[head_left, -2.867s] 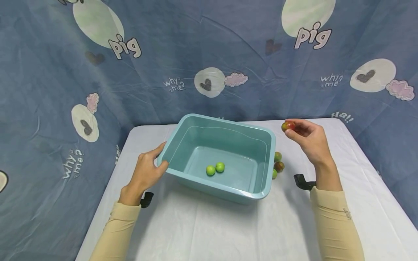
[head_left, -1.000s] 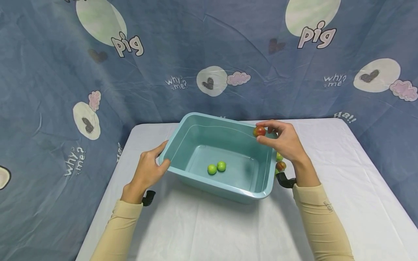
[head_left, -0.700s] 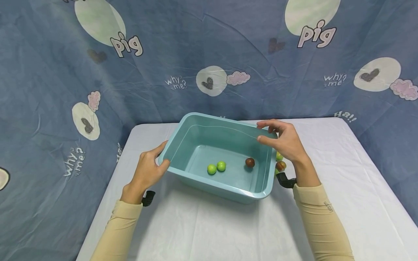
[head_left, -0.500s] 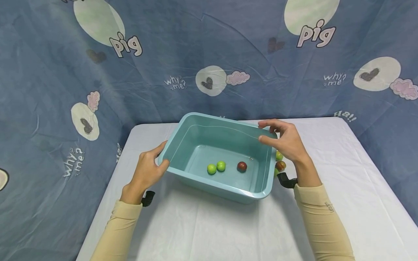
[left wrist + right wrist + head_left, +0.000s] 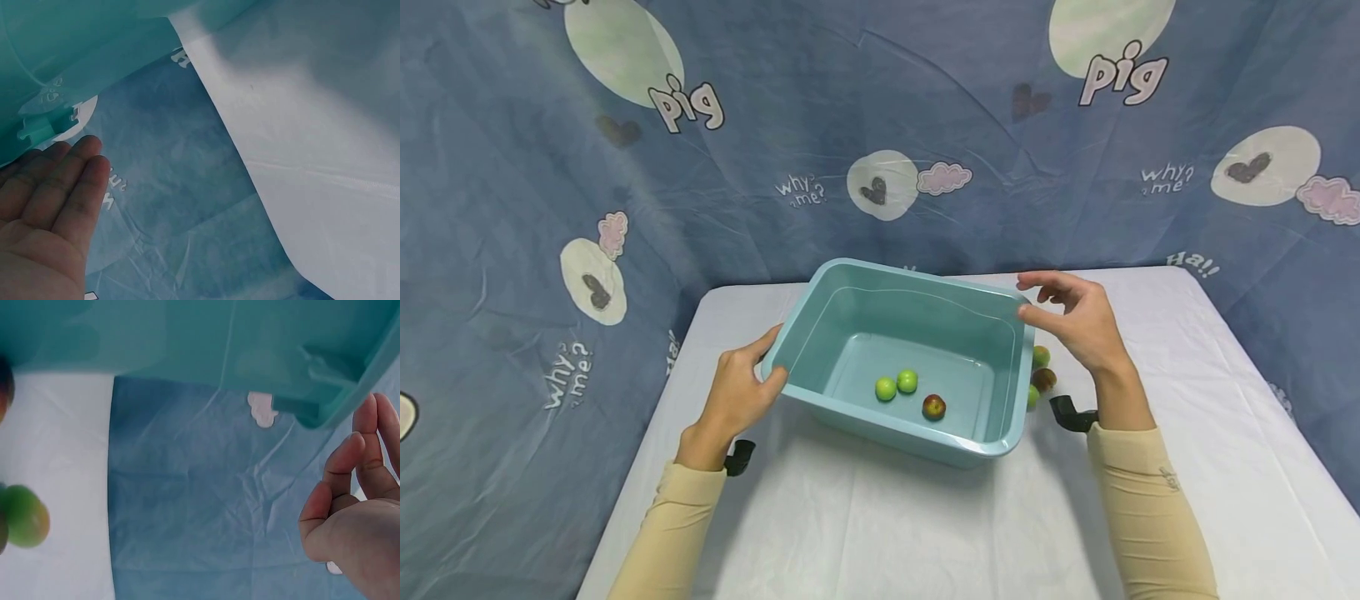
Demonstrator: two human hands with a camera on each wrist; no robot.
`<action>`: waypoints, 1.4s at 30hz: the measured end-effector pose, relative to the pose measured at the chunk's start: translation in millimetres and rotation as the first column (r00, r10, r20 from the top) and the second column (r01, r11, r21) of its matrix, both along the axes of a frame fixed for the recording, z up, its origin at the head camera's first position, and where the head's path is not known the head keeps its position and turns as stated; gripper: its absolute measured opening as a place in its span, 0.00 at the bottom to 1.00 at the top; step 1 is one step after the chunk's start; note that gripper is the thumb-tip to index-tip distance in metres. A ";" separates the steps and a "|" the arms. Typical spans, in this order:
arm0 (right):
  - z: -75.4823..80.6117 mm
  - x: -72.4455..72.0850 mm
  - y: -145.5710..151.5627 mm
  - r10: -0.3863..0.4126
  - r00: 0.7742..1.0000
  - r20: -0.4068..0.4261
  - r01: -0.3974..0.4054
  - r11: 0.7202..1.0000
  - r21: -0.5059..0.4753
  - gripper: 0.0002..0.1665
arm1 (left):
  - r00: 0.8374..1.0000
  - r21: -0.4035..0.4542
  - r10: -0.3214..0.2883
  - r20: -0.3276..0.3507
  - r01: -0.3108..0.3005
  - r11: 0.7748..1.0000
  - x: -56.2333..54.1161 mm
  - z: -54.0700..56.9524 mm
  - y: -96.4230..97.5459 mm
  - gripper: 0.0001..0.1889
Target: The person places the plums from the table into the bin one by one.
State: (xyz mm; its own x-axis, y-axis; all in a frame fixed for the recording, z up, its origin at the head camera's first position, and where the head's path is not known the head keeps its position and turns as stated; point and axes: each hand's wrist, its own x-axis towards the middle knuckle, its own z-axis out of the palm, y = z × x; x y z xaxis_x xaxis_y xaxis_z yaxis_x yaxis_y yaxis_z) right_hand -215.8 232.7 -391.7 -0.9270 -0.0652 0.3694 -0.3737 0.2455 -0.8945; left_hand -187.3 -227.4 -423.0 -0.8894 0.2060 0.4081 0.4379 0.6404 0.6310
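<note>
A teal plastic basin [image 5: 917, 313] sits tilted, its left end held by my left hand [image 5: 735, 398], thumb over the rim and fingers beneath the outside. The left wrist view shows those fingers [image 5: 69, 194] extended below the basin. Inside on the floor lie two small green round fruits [image 5: 886, 388] and one red-brown fruit [image 5: 934, 407] nearer the front wall. My right hand [image 5: 1081, 323] holds nothing; its thumb and fingers are parted, fingertips right at the far right corner of the rim. In the right wrist view, that hand's [image 5: 359, 519] fingers are loosely bent beside the rim.
Right of the basin, several more fruits rest on the white-covered table [image 5: 880, 533]: green ones [image 5: 1041, 357] and a brownish one [image 5: 1043, 381], partly hidden by the basin wall. A printed blue cloth [image 5: 760, 217] hangs behind and along the sides.
My right hand brought the red fruit over the basin and let it go; it rolled forward and left across the floor. The hand has since drawn back right. My left hand keeps its grip.
</note>
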 end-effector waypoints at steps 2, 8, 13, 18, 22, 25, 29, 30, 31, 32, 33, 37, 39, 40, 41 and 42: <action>-1.8 0.7 3.2 -0.009 1.000 0.005 0.009 1.000 -0.020 0.23 | 1.000 0.002 -0.001 -0.002 0.001 1.000 0.0 -0.3 -0.2 0.32; -8.7 3.9 11.7 -0.041 0.999 0.016 0.042 0.997 -0.068 0.24 | 1.000 -0.002 -0.003 -0.007 0.003 1.000 -0.5 -0.6 -0.3 0.32; -15.3 5.9 19.0 -0.056 0.998 0.018 0.057 0.991 -0.121 0.24 | 1.000 -0.005 -0.002 -0.006 0.002 1.000 -0.4 0.4 -0.5 0.32; -25.9 8.0 26.1 -0.052 0.998 0.034 0.058 0.978 -0.200 0.23 | 1.000 -0.015 0.000 0.006 0.000 1.000 0.3 2.3 -0.2 0.32; -36.2 8.7 29.8 -0.052 0.997 0.056 0.065 0.964 -0.258 0.22 | 1.000 -0.019 -0.001 0.007 0.001 1.000 -0.4 3.5 0.1 0.32; -43.6 8.5 31.6 -0.062 0.996 0.066 0.078 0.959 -0.274 0.22 | 1.000 -0.019 0.001 0.004 -0.001 1.000 -1.3 4.2 0.5 0.32; -53.3 8.3 33.6 -0.078 0.994 0.081 0.097 0.958 -0.271 0.22 | 1.000 -0.021 0.006 0.002 -0.006 1.000 -1.6 5.4 0.9 0.32; -55.4 8.1 34.1 -0.081 0.993 0.086 0.101 0.959 -0.266 0.22 | 1.000 -0.023 0.008 0.003 -0.007 1.000 -1.5 5.8 1.0 0.32; -57.6 7.9 34.5 -0.083 0.992 0.092 0.105 0.959 -0.265 0.22 | 1.000 -0.024 0.008 0.003 -0.008 1.000 -1.4 6.2 1.1 0.32; -59.6 7.8 34.9 -0.086 0.991 0.098 0.109 0.958 -0.265 0.23 | 1.000 -0.025 0.008 0.004 -0.008 1.000 -1.3 6.6 1.2 0.32; -61.6 7.5 35.3 -0.090 0.990 0.105 0.114 0.959 -0.260 0.23 | 1.000 -0.026 0.008 0.005 -0.008 1.000 -1.1 7.1 1.4 0.32; -70.3 6.4 37.2 -0.116 0.984 0.138 0.146 0.963 -0.228 0.24 | 1.000 -0.024 0.007 0.006 -0.007 1.000 -0.9 7.6 1.7 0.32; -75.2 6.0 38.6 -0.132 0.978 0.159 0.164 0.963 -0.212 0.25 | 1.000 -0.024 0.007 0.007 -0.007 1.000 -0.6 8.2 1.9 0.32; -77.8 5.7 39.3 -0.137 0.976 0.170 0.172 0.962 -0.211 0.25 | 1.000 -0.024 0.007 0.007 -0.007 1.000 -0.5 8.5 2.0 0.32; -80.5 5.5 40.1 -0.146 0.973 0.178 0.181 0.963 -0.201 0.25 | 1.000 -0.025 0.007 0.007 -0.007 1.000 -0.3 8.8 2.1 0.32; -83.1 5.1 40.8 -0.150 0.971 0.187 0.187 0.962 -0.201 0.25 | 1.000 -0.025 0.007 0.008 -0.007 1.000 -0.1 9.0 2.3 0.32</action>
